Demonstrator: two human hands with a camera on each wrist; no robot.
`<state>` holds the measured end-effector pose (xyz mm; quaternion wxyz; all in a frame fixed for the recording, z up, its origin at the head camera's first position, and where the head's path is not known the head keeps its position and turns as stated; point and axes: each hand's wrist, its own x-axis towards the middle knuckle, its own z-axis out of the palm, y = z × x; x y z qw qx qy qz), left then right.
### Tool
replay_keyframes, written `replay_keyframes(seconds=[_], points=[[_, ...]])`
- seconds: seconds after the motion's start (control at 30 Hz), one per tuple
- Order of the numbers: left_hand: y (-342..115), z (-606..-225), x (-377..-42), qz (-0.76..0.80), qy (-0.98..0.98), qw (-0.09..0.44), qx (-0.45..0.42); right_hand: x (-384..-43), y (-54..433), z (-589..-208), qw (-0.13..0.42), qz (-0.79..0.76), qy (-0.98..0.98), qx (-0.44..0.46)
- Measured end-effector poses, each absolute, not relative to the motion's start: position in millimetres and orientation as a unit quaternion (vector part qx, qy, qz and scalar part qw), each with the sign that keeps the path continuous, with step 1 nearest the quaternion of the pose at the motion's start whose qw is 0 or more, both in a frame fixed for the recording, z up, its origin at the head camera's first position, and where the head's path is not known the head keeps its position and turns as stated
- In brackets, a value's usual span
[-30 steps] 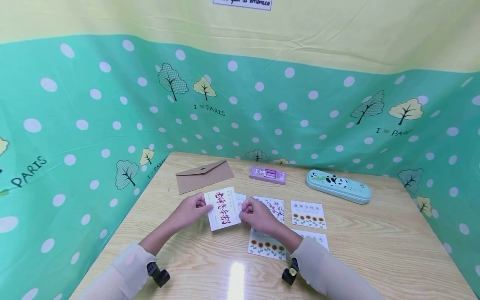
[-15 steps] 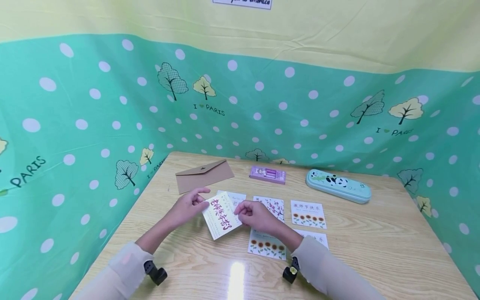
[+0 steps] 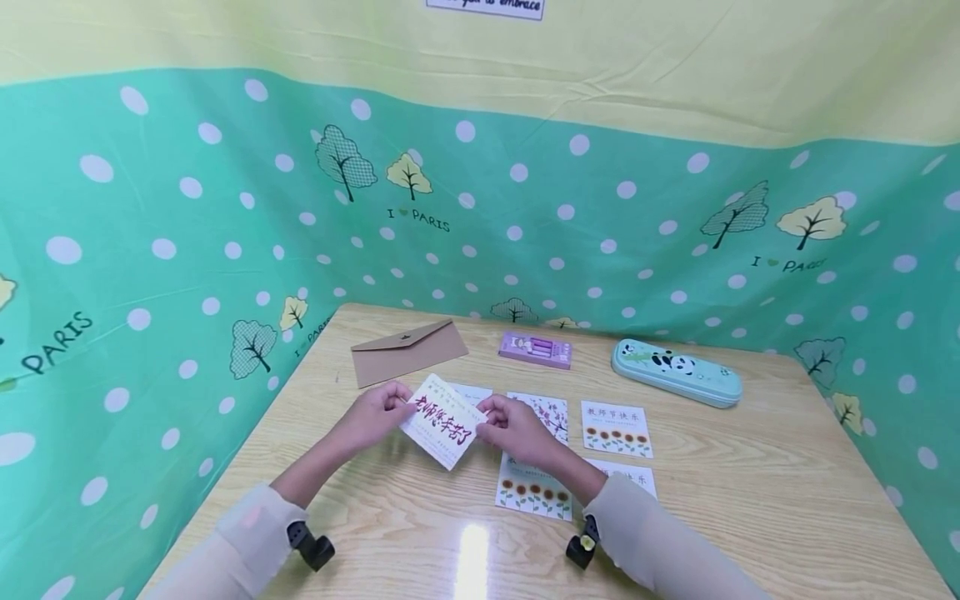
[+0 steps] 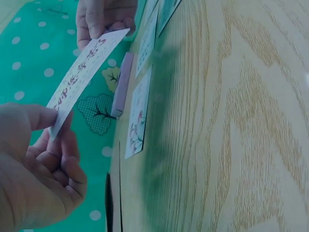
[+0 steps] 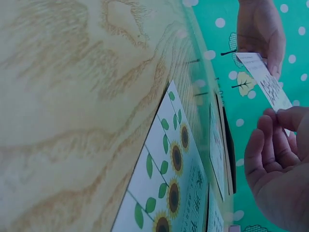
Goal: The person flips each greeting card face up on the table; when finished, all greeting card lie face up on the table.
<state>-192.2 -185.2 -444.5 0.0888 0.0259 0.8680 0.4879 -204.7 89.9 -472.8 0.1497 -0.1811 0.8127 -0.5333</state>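
A white card (image 3: 442, 421) with dark red handwritten-style characters is held up above the table, turned corner-down. My left hand (image 3: 375, 414) pinches its left corner, thumb on the printed face, as the left wrist view shows of the card (image 4: 79, 77) and left hand (image 4: 36, 174). At the opposite corner my right hand (image 3: 521, 429) pinches it between thumb and fingers; in the right wrist view the right hand (image 5: 282, 164) has its other fingers loosely curled. Behind the held card lies another white card (image 3: 472, 393), mostly hidden.
Right of the hands lie a blossom card (image 3: 551, 408) and several sunflower cards (image 3: 617, 427), one (image 3: 532, 490) partly under the right forearm. Farther back are a brown envelope (image 3: 408, 354), a purple box (image 3: 536, 349) and a light blue panda pencil case (image 3: 675, 372). Polka-dot cloth (image 3: 525, 225) hangs behind.
The card has turned clockwise between the hands. Half a second ago the left fingers were spread at its edge; now they pinch a corner. The right hand stays near the same place.
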Motion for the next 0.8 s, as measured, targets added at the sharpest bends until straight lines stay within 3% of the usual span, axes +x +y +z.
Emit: replay_keyframes(seconds=[0.23, 0.53, 0.8], points=[[-191.9, -452.0, -187.7, 0.461, 0.878, 0.099, 0.083, -205.5, 92.8, -470.6, 0.127, -0.551, 0.806, -0.174], [-198.1, -461.4, -176.7, 0.366, 0.899, 0.117, 0.209, -206.5, 95.5, -478.6, 0.149, -0.495, 0.836, -0.187], [-199.1, -465.8, -172.0, 0.314, 0.914, 0.140, 0.217, -202.4, 93.5, -484.7, 0.163, -0.426, 0.860, -0.228]])
